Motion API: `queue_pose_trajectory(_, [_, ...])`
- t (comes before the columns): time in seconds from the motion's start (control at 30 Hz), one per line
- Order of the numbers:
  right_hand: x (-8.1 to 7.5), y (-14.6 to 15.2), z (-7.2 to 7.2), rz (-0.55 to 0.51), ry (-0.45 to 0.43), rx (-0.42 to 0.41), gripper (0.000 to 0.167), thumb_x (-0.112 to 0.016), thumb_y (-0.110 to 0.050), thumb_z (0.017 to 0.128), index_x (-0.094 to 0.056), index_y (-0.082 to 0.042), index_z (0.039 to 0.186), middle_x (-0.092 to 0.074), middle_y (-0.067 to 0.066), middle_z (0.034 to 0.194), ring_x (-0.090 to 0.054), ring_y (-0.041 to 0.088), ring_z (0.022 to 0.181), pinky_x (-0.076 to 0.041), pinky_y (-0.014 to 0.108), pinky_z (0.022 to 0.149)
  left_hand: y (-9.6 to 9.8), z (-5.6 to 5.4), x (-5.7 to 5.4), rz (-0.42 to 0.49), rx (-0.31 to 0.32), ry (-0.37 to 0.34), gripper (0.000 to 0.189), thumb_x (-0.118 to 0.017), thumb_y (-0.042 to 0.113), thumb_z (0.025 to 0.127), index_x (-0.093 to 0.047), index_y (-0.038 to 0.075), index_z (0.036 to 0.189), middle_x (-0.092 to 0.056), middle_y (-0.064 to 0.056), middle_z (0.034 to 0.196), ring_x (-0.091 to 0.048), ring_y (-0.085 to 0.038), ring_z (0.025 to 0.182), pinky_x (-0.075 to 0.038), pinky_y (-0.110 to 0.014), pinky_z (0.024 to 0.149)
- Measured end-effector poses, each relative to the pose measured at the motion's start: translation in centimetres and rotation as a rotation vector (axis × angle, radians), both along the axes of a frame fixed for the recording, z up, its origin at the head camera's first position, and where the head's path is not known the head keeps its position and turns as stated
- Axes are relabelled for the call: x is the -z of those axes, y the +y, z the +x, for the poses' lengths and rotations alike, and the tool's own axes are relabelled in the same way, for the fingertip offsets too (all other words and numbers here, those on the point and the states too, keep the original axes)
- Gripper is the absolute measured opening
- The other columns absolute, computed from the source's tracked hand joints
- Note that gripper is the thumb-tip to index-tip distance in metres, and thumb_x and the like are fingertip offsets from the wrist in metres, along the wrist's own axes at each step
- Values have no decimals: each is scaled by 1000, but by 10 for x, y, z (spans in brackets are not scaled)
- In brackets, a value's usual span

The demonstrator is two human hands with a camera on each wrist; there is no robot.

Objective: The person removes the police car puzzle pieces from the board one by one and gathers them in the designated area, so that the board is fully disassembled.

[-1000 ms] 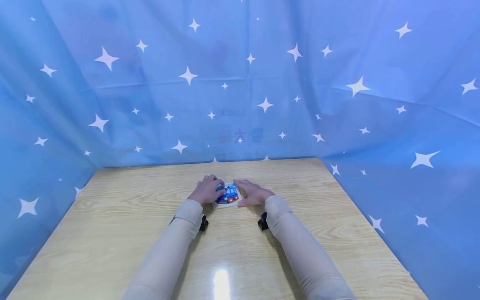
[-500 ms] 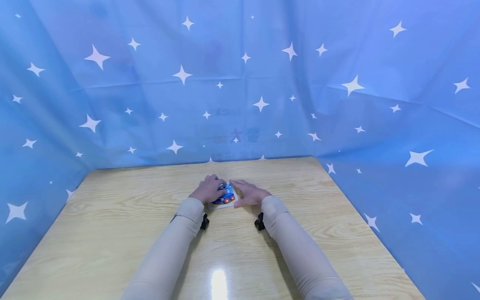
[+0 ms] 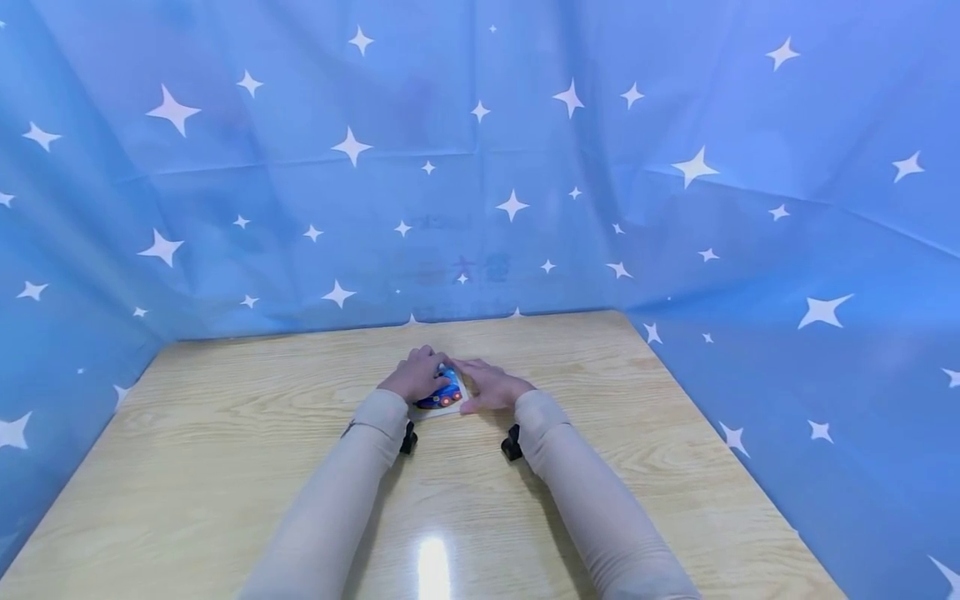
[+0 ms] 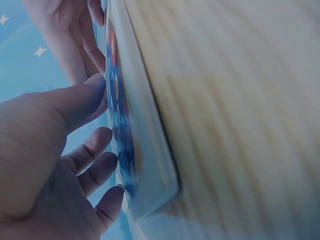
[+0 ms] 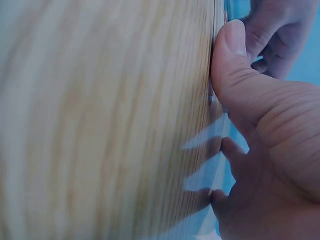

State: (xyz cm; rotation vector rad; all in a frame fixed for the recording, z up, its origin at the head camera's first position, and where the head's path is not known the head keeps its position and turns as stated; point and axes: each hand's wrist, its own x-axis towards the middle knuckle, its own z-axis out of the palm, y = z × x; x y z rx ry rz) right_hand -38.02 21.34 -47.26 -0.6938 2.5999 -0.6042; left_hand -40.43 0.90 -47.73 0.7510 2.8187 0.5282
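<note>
A small flat picture board [image 3: 442, 399] with a pale border and a blue car on it lies on the wooden table in the head view. Over its left part is my left hand [image 3: 417, 375], thumb and fingertips touching the picture. The left wrist view shows this picture board [image 4: 145, 150] edge-on, with my left thumb [image 4: 87, 97] at the printed face and the other fingers along its far side. My right hand [image 3: 491, 386] holds the board's right side, thumb at the near corner and fingers toward the far edge. In the right wrist view, my right thumb [image 5: 232, 62] hides most of the board.
The wooden table [image 3: 262, 417] stretches out around both hands. A blue curtain with white stars [image 3: 420, 192] hangs behind it and along both sides. Black wrist cameras [image 3: 512, 443] sit under the cuffs, close over the tabletop.
The head view has turned slightly right, so the scene slides left. My left hand has shifted a little right across the board, and the two hands are closer together.
</note>
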Motion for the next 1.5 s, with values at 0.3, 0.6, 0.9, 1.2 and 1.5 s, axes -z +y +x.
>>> queue_pose_trajectory(0.3, [-5, -3, -2, 16, 3, 12, 106, -72, -44, 94, 3, -18, 164, -8, 13, 169, -8, 34, 154, -10, 60, 121, 2, -9, -1, 36, 15, 31, 28, -64, 27, 102, -63, 15, 128, -54, -10, 127, -48, -32, 120, -43, -55, 102])
queue_pose_trajectory(0.6, [-8, -9, 0, 16, 8, 0, 106, -73, -39, 94, 3, -13, 163, -10, 15, 169, -12, 34, 154, -12, 58, 121, 3, -14, -4, -56, 6, 152, 24, -73, 30, 95, -68, 20, 117, -61, -4, 122, -50, -28, 111, -45, -55, 98])
queue_pose_trajectory(0.9, [-5, -10, 1, -9, -26, 21, 107, -73, -37, 94, 6, -14, 163, -7, 13, 169, -8, 32, 155, -8, 59, 121, 6, -17, 0, -40, 16, 167, 19, -76, 24, 93, -67, 18, 109, -60, -5, 115, -49, -27, 105, -45, -53, 94])
queue_pose_trajectory(1.2, [-1, -11, 2, 29, -19, 46, 106, -72, -36, 94, 5, -16, 163, -8, 11, 169, -9, 29, 155, -9, 55, 123, 8, -19, 4, -16, 14, 83, 17, -73, 20, 95, -58, 17, 102, -55, -5, 108, -48, -29, 104, -44, -55, 93])
queue_pose_trajectory(1.5, [1, -7, 2, 63, -13, 63, 106, -71, -38, 95, 8, -20, 163, -7, 9, 170, -9, 28, 155, -9, 53, 123, 12, -20, 6, -4, 37, 61, 17, -71, 21, 97, -55, 17, 103, -54, -6, 112, -46, -29, 104, -44, -56, 94])
